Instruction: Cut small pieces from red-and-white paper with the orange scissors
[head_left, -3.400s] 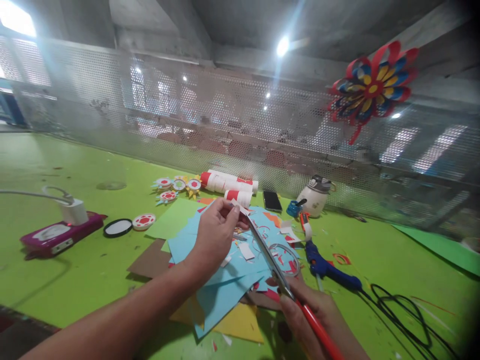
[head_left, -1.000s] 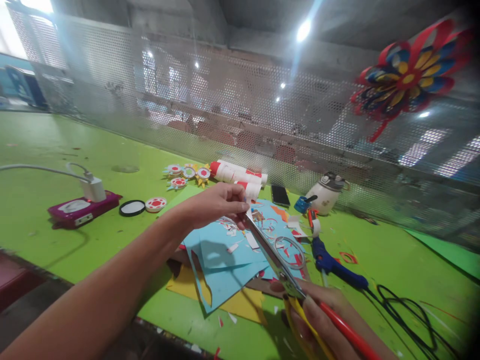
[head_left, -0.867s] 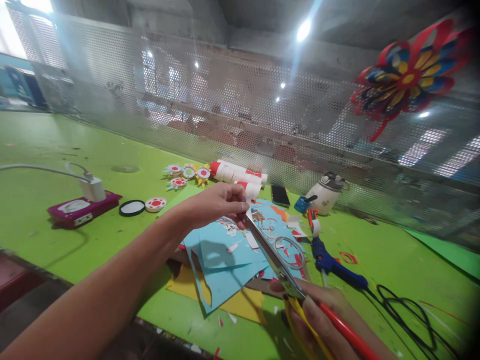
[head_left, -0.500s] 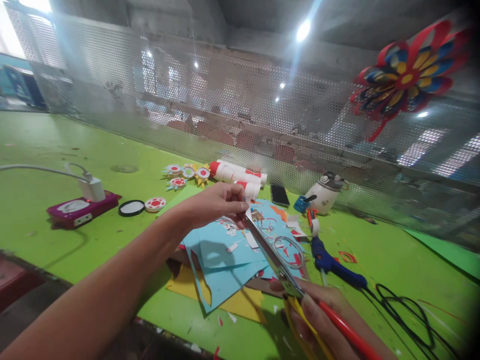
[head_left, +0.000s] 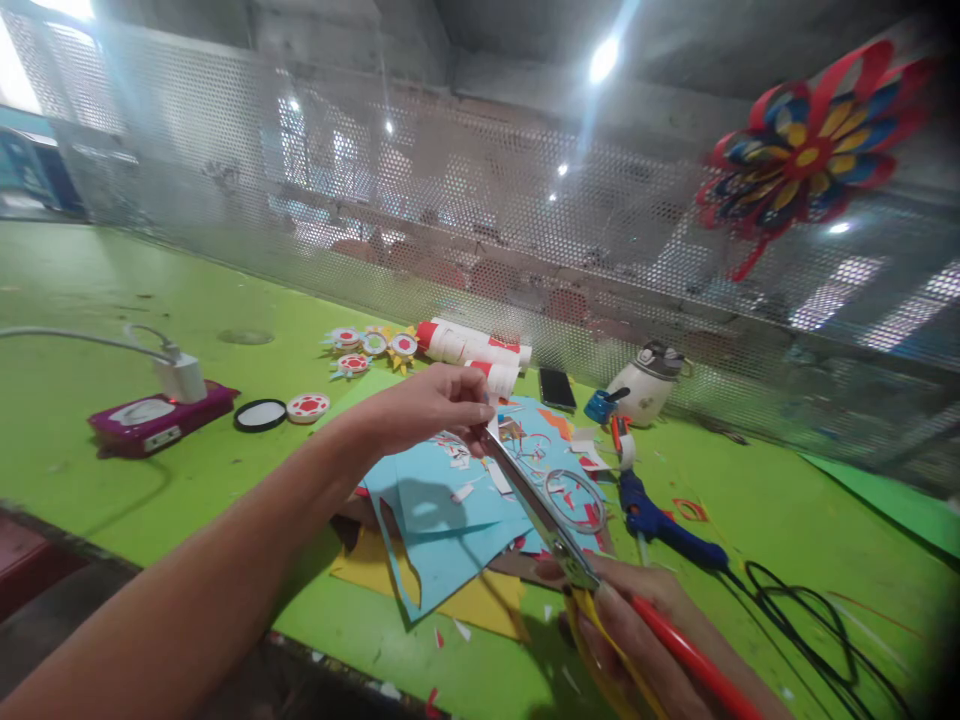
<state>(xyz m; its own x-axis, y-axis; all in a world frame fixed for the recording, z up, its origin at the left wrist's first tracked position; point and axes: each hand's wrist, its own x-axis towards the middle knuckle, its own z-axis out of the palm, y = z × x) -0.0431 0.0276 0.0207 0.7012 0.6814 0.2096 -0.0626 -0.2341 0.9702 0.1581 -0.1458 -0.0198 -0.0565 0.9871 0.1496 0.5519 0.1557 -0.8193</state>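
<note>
The left hand (head_left: 435, 408) pinches a small white paper scrap (head_left: 491, 424) above light-blue paper sheets (head_left: 442, 520). The right hand (head_left: 645, 650) grips red-and-yellow-handled steel scissors (head_left: 551, 525), blades at the scrap.

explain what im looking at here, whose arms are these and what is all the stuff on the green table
This is one picture from a camera worn on a person's head, looking forward and down, so the two bare arms are that person's own. The left hand pinches a small paper piece at its fingertips. The right hand grips scissors with red and yellow handles, whose blade tips meet that piece. Below them, on the green table, lie blue paper sheets over a yellow sheet, with small scraps. To the right lies a blue glue gun with its black cord. Farther back are a phone, small paper flowers and a white pot. On the left sits a pink device. A large paper flower hangs on the mesh screen behind.
</note>
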